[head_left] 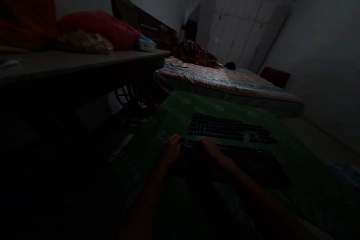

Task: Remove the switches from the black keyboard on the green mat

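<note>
The room is very dim. My left hand [170, 152] and my right hand [207, 149] rest close together on a green printed cloth [174, 110], each curled around the near edge of a dark flat object [242, 161] that I cannot make out well. Just beyond them lies a black keyboard [229, 128] on the same cloth. My fingers look closed around the dark object's left corner, though shadow hides the details.
A table [84, 62] at the left carries red bags [101, 28] and a small white-blue packet [146, 44]. A mattress [225, 80] with a red patterned bundle [195, 53] lies ahead. White cupboards [239, 30] stand at the far wall.
</note>
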Tool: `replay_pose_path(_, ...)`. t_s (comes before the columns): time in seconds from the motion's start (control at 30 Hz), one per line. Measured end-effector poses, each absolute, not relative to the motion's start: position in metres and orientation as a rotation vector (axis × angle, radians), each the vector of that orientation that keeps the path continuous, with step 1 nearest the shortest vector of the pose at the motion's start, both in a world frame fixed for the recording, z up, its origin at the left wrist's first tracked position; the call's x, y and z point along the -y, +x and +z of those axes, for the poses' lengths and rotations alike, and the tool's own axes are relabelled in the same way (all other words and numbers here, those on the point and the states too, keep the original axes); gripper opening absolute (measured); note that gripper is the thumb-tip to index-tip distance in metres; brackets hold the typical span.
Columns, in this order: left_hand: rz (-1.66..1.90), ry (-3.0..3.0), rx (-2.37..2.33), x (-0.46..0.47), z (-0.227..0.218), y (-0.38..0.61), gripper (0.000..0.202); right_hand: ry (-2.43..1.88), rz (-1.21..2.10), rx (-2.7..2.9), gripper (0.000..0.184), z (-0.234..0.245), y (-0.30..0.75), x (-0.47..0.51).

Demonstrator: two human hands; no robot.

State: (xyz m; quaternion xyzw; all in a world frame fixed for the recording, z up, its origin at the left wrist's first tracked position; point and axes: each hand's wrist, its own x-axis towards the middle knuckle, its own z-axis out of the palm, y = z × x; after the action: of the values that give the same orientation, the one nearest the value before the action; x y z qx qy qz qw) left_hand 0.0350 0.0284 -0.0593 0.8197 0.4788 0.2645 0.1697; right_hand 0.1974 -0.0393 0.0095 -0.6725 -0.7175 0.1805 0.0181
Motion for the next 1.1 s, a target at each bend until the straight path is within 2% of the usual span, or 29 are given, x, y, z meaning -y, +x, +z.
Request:
replay_pose_path(0.13, 0.687, 2.38, -1.411, -0.027, -0.056, 0.026, 0.027, -2.015, 0.575, 2.186, 0.031, 0.011, 0.184, 0.025)
replay_pose_path(0.33, 0.642, 2.416, -1.441, -0.029, -0.064, 0.019, 0.03, -1.928, 0.635, 2.099, 0.029, -0.001, 0.165, 0.003)
replay_pose_path(0.63, 0.651, 2.416, -1.443, -0.023, -0.059, 0.02, 0.027, -1.825, 0.801, 2.03, 0.02, -0.014, 0.172, 0.022)
replay_pose_path(0.8, 0.671, 2.405, -1.446, -0.026, -0.06, 0.02, 0.028, -1.835, 0.765, 1.95, 0.028, -0.011, 0.171, 0.018)
replay_pose_path(1.0, 0.707, 2.415, -1.405, -0.034, -0.069, 0.017, 0.028, -1.9, 0.719, 2.014, 0.024, -0.008, 0.168, 0.018)
replay_pose_path(1.1, 0.73, 2.407, -1.41, -0.035, -0.067, 0.019, 0.028, -1.941, 0.632, 2.028, 0.032, -0.002, 0.168, 0.018)
